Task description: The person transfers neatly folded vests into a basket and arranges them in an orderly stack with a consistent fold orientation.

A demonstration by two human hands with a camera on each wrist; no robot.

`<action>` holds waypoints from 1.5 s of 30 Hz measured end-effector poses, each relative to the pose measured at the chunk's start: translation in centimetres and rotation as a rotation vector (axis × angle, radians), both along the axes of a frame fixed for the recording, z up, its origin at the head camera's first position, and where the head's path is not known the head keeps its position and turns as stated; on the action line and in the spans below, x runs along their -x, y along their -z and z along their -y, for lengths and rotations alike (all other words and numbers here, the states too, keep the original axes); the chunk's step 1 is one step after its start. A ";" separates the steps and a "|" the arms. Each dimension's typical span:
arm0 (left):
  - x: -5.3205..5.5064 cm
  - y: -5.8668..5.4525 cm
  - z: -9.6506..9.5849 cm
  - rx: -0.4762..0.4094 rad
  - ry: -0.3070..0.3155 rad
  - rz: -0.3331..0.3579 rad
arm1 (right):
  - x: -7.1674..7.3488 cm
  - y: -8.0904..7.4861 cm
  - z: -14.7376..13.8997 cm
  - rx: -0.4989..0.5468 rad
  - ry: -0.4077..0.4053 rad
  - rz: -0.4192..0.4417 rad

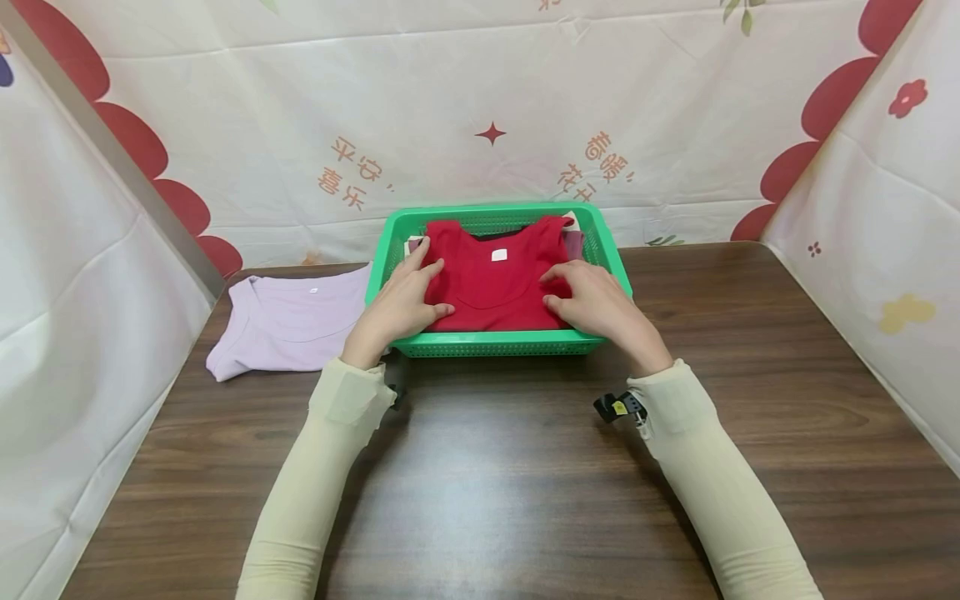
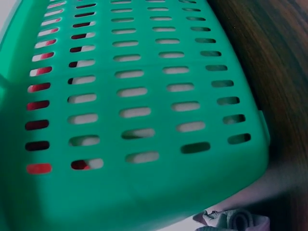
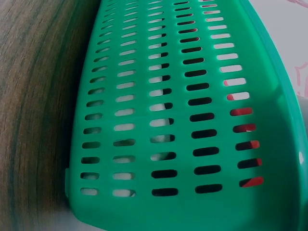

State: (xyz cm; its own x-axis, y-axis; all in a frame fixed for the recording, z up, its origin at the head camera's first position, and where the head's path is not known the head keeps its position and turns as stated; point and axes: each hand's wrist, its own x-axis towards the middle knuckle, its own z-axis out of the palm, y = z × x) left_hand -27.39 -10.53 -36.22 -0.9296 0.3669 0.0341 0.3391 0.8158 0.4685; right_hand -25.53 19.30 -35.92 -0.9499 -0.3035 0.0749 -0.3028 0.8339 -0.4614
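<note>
A red tank top (image 1: 487, 279) with a white label at its neckline lies on top inside a green slotted basket (image 1: 491, 338). My left hand (image 1: 401, 304) reaches over the basket's left front corner, its spread fingers resting at the left side of the red top. Opposite it, my right hand (image 1: 596, 300) touches the top's right side with loosely bent fingers. Edges of other folded clothes show beneath the red top, mostly hidden by it. Both wrist views are filled by the basket's outer wall (image 2: 159, 173), with red, white and dark cloth visible through the slots.
A lilac tank top (image 1: 296, 321) lies spread on the brown wooden table (image 1: 495, 483), left of the basket and close against it. Behind the basket hangs a white printed cloth (image 1: 465, 83), and similar cloth flanks the table on both sides.
</note>
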 end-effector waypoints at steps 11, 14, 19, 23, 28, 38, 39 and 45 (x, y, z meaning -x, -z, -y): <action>-0.5 -0.4 0.2 -0.052 0.063 -0.063 | -0.1 -0.3 0.3 0.044 -0.008 -0.121; -0.9 -0.8 0.0 -0.077 0.080 -0.076 | -0.5 -0.6 0.4 0.047 -0.018 -0.147; -1.7 -1.6 -0.7 -0.110 0.127 -0.087 | -1.3 -1.2 0.7 0.028 -0.009 -0.205; -2.2 -1.8 -1.2 -0.105 0.189 -0.071 | -1.7 -1.6 1.0 -0.002 -0.028 -0.202; -2.5 -1.6 -1.4 -0.070 0.255 -0.024 | -1.9 -1.5 1.0 -0.090 -0.097 -0.094; -2.5 -1.4 -1.2 -0.033 0.263 0.028 | -1.6 -1.4 0.6 -0.139 -0.118 0.014; -2.5 -1.4 -1.2 -0.032 0.265 0.029 | -1.6 -1.4 0.6 -0.140 -0.125 0.022; -2.4 -1.2 -1.3 -0.045 0.264 0.016 | -1.6 -1.4 0.4 -0.133 -0.134 0.039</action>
